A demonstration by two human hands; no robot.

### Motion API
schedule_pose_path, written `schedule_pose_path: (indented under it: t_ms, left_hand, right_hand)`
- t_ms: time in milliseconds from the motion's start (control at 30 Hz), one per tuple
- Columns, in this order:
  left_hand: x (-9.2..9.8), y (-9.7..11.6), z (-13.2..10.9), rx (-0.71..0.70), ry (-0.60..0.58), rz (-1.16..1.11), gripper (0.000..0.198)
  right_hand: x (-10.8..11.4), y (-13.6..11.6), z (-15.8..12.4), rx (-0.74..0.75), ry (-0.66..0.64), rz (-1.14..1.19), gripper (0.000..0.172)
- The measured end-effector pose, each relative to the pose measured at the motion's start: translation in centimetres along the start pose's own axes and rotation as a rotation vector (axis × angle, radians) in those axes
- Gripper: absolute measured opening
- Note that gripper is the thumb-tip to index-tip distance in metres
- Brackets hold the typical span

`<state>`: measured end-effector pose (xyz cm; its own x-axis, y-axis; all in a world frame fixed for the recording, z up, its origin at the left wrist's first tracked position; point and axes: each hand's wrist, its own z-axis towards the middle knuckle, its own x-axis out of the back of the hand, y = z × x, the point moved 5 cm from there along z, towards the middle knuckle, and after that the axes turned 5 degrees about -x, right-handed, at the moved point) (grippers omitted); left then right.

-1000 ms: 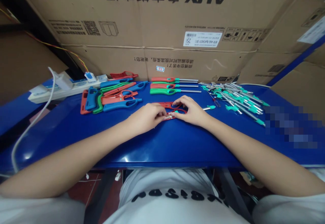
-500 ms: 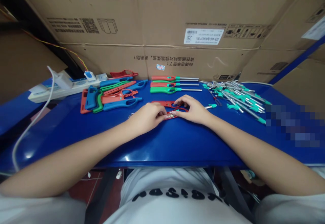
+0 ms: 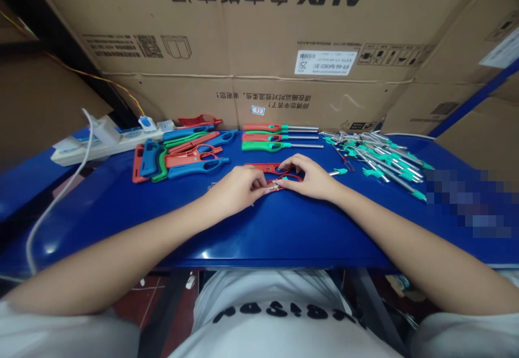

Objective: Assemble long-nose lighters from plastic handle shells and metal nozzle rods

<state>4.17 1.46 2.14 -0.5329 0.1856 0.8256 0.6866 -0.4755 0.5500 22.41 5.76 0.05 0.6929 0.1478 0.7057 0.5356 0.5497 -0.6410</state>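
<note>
In the middle of the table, a red lighter casing half [image 3: 288,186] lies open under my fingers, small metal parts and a wire showing inside it. My left hand [image 3: 244,187] pinches at its left end; exactly what sits between the fingertips is too small to make out. With thumb and fingers curled, my right hand [image 3: 310,178] grips the casing's right part. Just behind it is another red casing half [image 3: 261,168], partly covered by the right fingers. A metal tube with a green collar [image 3: 339,172] sticks out to the right of my right hand.
Several red, green and blue lighter casings [image 3: 194,168] lie at left, near a white power strip [image 3: 101,144] with a cable. Lighters with metal tubes [image 3: 284,146] line up at the back. At right is a pile of metal tubes [image 3: 385,158]; a cardboard box [image 3: 263,50] stands behind.
My left fingertips have shifted slightly at the casing's left end, and the fingers look a bit less bunched. My right hand keeps its place. The whole view has shifted slightly.
</note>
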Motion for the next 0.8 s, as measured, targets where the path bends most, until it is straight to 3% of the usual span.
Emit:
schedule_pose_path:
  t_ms: [133, 333, 533, 800]
  left_hand:
    - [0.5, -0.1, -0.1, 0.038, -0.056, 0.065, 0.013]
    - [0.7, 0.3, -0.2, -0.075, -0.042, 0.258, 0.016]
    - [1.1, 0.4, -0.4, -0.024, -0.035, 0.367, 0.017]
    - [-0.1, 2.0, -0.4, -0.352, 0.012, 0.269, 0.024]
  right_hand:
    - [0.6, 0.0, 0.1, -0.043, 0.006, 0.075, 0.030]
    - [1.4, 0.8, 0.4, -0.163, -0.080, 0.161, 0.035]
    - [2.3, 0.0, -0.2, -0.074, -0.206, 0.145, 0.021]
    - [2.9, -1.1, -0.7, 0.032, -0.270, -0.015, 0.010]
